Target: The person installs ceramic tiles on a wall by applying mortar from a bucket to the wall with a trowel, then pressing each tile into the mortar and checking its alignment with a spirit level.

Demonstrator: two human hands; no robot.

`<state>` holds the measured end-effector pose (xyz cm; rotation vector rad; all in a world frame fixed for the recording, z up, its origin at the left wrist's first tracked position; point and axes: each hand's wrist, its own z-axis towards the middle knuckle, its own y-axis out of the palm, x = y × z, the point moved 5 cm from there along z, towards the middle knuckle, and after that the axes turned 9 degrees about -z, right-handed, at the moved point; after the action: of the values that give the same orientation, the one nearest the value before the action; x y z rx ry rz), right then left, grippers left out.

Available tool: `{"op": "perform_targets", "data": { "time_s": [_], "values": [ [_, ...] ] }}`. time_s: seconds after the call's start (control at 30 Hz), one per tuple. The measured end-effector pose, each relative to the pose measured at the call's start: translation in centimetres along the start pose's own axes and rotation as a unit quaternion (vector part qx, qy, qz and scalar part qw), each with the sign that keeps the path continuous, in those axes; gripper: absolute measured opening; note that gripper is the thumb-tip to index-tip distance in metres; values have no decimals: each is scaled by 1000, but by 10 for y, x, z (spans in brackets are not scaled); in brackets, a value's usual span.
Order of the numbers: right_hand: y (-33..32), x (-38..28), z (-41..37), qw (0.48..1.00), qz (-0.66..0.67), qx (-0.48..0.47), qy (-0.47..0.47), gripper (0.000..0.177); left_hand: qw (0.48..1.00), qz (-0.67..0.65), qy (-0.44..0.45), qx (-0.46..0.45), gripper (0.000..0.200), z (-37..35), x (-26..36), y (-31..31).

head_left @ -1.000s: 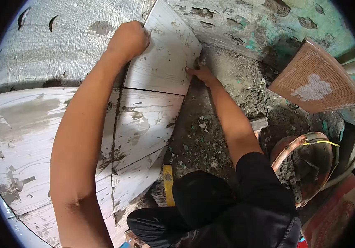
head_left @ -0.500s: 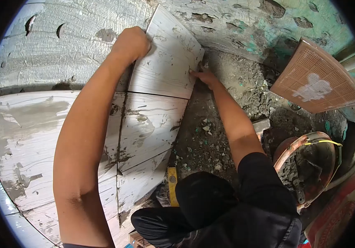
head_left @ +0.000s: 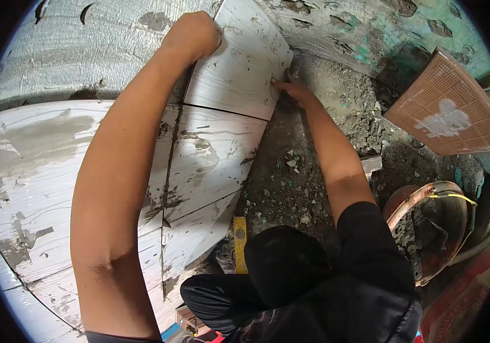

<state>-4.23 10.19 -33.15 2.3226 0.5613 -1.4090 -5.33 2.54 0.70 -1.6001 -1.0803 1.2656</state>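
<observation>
A white wood-grain tile (head_left: 239, 63), smeared with mortar, stands at the upper end of a column of laid tiles. My left hand (head_left: 195, 35) is closed like a fist at its left edge, with the fingertips hidden from view. On the opposite edge, my right hand (head_left: 293, 90) has its thumb against the tile's face and the other fingers partly out of sight at the edge. Directly below, a dark joint separates this piece from a mortar-streaked laid tile (head_left: 216, 151). Wider laid tiles (head_left: 39, 171) continue to the left.
A brown-backed tile (head_left: 456, 108) with a white patch leans at the right. Under it sits a bucket (head_left: 396, 214) holding mortar and a tool. A yellow level (head_left: 240, 243) lies near my knee. Rubble-strewn ground (head_left: 279, 183) borders the tiles, with a rough wall (head_left: 365, 34) behind.
The view has shifted, so the tiles and ground sit higher in the picture and slightly to the right. Both hands keep about the same places on the tile's edges.
</observation>
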Motion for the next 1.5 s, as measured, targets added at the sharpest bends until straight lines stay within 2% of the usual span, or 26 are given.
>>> {"op": "perform_targets", "data": {
  "time_s": [0.17, 0.27, 0.37, 0.47, 0.57, 0.67, 0.7, 0.77, 0.8, 0.87, 0.9, 0.93, 0.97, 1.0, 1.13, 1.17, 1.27, 1.3, 1.4, 1.5],
  "values": [
    [-1, 0, 0, 999, -17, 12, 33, 109, 1000, 0, -11, 8, 20, -4, 4, -6],
    [-1, 15, 20, 999, -33, 19, -10, 112, 998, -44, -50, -23, 21, 2, -3, -1],
    [1, 16, 16, 999, -23, 1, 22, 113, 999, -38, -33, 5, 22, 2, -4, 1],
    [2, 12, 13, 1000, 3, -4, -2, 113, 1000, 12, -16, -9, 24, 5, -4, 4],
    [4, 30, 32, 999, -36, 11, 10, 107, 999, 29, -14, -15, 24, 5, -4, 4],
    [3, 1, -10, 994, -35, 99, -30, 84, 1000, 23, -13, -13, 23, 4, -2, 4],
    [-5, 4, -8, 978, -119, 166, -34, 72, 1000, 18, -14, -11, 23, 4, -2, 3],
    [-22, 10, -6, 914, -279, 291, -44, 48, 998, 46, 31, -19, 26, 6, 0, 3],
    [-29, 10, -2, 888, -343, 302, -46, 39, 996, 60, 54, -26, 29, 6, 1, 7],
    [-47, 8, 10, 824, -466, 318, -50, 23, 999, -26, -3, 22, 27, 4, -7, 9],
    [-54, 5, 18, 808, -474, 339, -81, 21, 996, -67, -32, 52, 27, 6, -13, 8],
    [-58, 0, 25, 792, -480, 361, -113, 19, 953, 244, 171, -55, 22, 7, 2, 23],
    [-59, -2, 30, 774, -485, 381, -144, 17, 951, 255, 165, -57, 20, 8, -3, 27],
    [-60, -7, 34, 778, -487, 370, -140, 17, 949, 266, 159, -58, 19, 9, -1, 26],
    [-62, -14, 48, 794, -496, 340, -90, 18, 937, 307, 119, -116, 20, 8, 2, 27],
    [-61, -11, 50, 797, -498, 334, -68, 18, 931, 317, 130, -128, 20, 7, 3, 28],
    [-59, -13, 49, 790, -490, 355, -98, 18, 917, 336, 148, -158, 21, 2, 12, 20],
    [-59, -12, 47, 790, -480, 366, -105, 18, 924, 323, 128, -163, 21, 3, 11, 21],
    [-58, -12, 55, 794, -513, 318, -72, 19, 947, 266, 62, -167, 22, 7, 7, 20],
    [-60, -12, 56, 809, -502, 301, -55, 21, 976, 174, -2, -131, 22, 8, 4, 12]
  ]
}}
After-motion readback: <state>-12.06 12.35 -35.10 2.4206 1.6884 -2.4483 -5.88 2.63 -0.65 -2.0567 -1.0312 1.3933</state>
